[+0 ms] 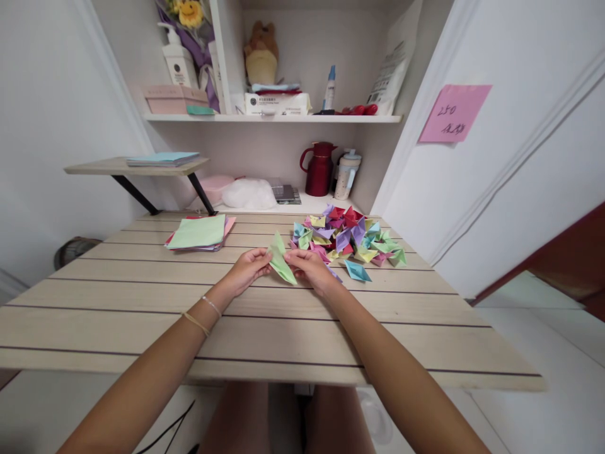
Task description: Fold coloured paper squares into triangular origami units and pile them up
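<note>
A light green piece of folded paper (282, 260) is held up above the slatted table (293, 328), between both hands. My left hand (252, 268) pinches its left side with thumb and fingers. On its right side my right hand (309, 268) is closed on it, some fingers hidden behind the paper. Just beyond the right hand lies a heap of small folded paper boats (343, 236) in red, purple, yellow, green, blue and pink. One blue paper boat (358, 271) rests at the near edge of the heap.
A stack of coloured paper sheets (198, 233), green on top, lies at the table's left. More blue paper (163, 159) sits on a small raised shelf (94, 166). Behind stand a red jug (320, 170) and a pale bottle (347, 175). A pink note (454, 113) hangs on the right.
</note>
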### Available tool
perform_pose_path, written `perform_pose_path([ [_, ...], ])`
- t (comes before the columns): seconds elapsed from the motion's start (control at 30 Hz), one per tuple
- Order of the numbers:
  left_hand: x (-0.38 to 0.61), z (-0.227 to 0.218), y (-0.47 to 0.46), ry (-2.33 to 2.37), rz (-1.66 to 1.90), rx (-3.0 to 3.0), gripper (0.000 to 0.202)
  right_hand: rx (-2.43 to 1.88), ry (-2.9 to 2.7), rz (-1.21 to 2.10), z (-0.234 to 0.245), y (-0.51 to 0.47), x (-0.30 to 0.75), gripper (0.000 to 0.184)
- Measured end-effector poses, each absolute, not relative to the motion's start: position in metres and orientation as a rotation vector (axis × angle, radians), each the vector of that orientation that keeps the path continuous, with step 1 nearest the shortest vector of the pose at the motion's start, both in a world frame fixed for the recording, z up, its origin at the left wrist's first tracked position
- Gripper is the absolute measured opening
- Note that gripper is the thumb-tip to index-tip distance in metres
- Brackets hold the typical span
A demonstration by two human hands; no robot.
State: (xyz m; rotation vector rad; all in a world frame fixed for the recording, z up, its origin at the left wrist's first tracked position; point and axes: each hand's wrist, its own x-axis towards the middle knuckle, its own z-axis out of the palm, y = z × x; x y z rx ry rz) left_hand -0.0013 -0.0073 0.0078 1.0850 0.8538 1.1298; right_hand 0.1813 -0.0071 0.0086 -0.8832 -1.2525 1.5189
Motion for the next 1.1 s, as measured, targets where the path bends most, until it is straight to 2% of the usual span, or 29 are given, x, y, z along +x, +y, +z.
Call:
perform_pose_path([
  [1.1, -0.0024, 0.0067, -0.0050, 0.862, 1.122, 1.065, 0.026, -0.846, -1.260, 1.472, 0.0084, -0.0062, 0.1802, 0.033],
])
